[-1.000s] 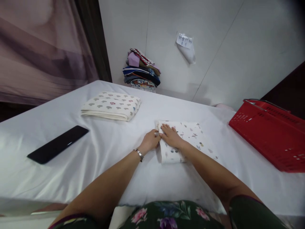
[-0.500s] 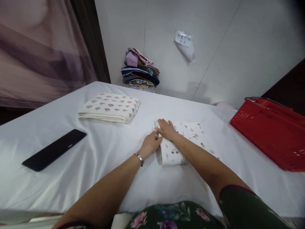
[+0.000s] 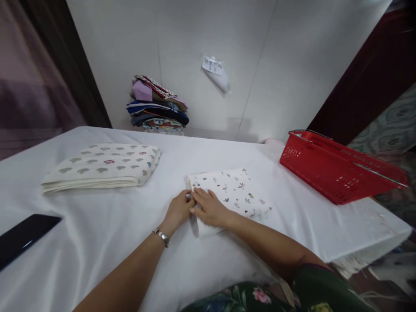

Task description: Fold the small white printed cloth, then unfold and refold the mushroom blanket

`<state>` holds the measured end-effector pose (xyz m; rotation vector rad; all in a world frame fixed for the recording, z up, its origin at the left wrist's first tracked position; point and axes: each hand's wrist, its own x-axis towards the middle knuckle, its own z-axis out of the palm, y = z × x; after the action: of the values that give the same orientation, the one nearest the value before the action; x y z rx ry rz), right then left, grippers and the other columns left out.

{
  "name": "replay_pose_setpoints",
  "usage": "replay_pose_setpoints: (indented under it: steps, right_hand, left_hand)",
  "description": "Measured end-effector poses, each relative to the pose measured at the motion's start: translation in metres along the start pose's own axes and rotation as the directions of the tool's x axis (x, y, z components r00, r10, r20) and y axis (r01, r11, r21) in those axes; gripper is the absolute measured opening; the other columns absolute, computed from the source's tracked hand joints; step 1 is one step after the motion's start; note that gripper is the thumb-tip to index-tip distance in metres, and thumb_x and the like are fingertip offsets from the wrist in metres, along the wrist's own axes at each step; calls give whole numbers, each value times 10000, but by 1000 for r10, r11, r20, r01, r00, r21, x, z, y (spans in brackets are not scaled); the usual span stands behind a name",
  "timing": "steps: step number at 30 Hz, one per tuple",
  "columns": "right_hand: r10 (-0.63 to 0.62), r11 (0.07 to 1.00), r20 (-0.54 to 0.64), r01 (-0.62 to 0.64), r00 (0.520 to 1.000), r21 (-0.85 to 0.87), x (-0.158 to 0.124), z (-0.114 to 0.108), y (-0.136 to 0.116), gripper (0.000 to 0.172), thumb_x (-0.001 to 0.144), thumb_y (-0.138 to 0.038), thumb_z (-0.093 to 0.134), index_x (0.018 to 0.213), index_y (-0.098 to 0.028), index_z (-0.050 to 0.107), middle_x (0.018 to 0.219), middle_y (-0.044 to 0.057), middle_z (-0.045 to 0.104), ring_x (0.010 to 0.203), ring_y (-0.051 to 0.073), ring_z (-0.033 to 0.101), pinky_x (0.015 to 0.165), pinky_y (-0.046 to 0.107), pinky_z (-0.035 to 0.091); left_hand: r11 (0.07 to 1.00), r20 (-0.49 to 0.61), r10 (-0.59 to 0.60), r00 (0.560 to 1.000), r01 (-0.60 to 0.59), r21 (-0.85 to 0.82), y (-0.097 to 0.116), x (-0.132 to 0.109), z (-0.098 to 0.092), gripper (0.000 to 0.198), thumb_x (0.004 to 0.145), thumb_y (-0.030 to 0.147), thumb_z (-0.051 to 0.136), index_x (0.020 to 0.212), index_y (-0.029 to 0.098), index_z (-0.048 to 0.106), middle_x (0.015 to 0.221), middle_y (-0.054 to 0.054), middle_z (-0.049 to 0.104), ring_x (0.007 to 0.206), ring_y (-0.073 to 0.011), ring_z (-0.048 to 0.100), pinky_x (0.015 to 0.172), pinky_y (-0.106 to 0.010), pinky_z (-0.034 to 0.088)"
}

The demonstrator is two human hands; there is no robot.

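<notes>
A small white cloth (image 3: 232, 186) with little grey and brown prints lies folded on the white-covered table (image 3: 130, 255). At its left edge, my left hand (image 3: 178, 210) has its fingers curled in against the fold, a metal bracelet on the wrist. My right hand (image 3: 209, 207) rests with fingers stretched across the cloth close to that edge, its fingertips beside the left hand. The cloth's near side is partly covered by my right hand and forearm. Farther left sits a thicker folded cream cloth (image 3: 107, 162) with mushroom prints.
On the right stands a red plastic basket (image 3: 328, 167) with metal handles. A black phone-like slab (image 3: 27, 236) lies at the left. Behind the table's far edge rises a stack of folded clothes (image 3: 157, 106) against a wall (image 3: 276, 99) bearing a taped paper note (image 3: 214, 67).
The view has swung to the right. My right hand has slid nearer along the cloth's left edge, uncovering its far left corner. My left hand stays at that edge.
</notes>
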<state>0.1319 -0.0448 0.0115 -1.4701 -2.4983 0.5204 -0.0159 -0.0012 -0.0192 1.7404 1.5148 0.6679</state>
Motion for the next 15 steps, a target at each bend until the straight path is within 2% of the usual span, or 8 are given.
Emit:
replay_pose_setpoints:
  steps: [4,7,11,15]
  right_hand:
    - [-70,994,-10,69,998,-84,-16,0,-6,690,896,-569,252,1437,-156,140,1504,94,115,1380,215,59,1108,461,55]
    - [-79,982,13,80,997,-174,-26,10,-7,732,889,-569,285,1434,-104,134,1503,120,83,1379,235,46,1111,459,59]
    - [-91,977,0,89,996,-194,-36,19,-8,744,885,-578,284,1431,-91,143,1502,133,67,1378,248,47,1111,462,67]
    - [-140,967,3,138,990,-212,-47,20,-12,730,879,-557,346,1423,-98,186,1497,136,98,1379,249,34,1111,470,25]
  left_hand:
    - [995,36,-83,996,85,-51,2,0,0,327,760,275,493,1074,200,543,727,-1,664,543,-129,587,531,-224,413]
    - [991,41,-86,995,90,-95,2,-1,1,349,765,297,506,1099,200,528,742,-3,675,475,-113,560,502,-222,416]
    - [990,36,-83,996,86,-112,1,-1,3,344,781,357,508,1079,189,537,733,-14,675,485,-122,571,488,-223,419]
    - [997,1,-50,999,50,-52,0,0,3,366,773,391,524,1075,186,546,767,-24,679,573,-136,606,535,-222,434]
